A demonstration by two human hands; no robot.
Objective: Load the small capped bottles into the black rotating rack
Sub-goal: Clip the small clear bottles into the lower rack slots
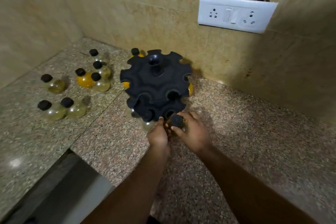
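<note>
The black rotating rack stands on the granite counter near the wall corner, with notched tiers. A small bottle with a black cap is at the rack's lower front notch, and both hands hold it: my right hand wraps its right side, my left hand pinches its left side. Another capped bottle sits in the neighbouring lower notch. Yellow-filled bottles show in the rack's sides, and one at its back. Several loose capped bottles stand to the left.
A white socket and switch plate is on the tiled wall behind the rack. The counter drops off at a step at the lower left. Two loose bottles stand nearest that edge.
</note>
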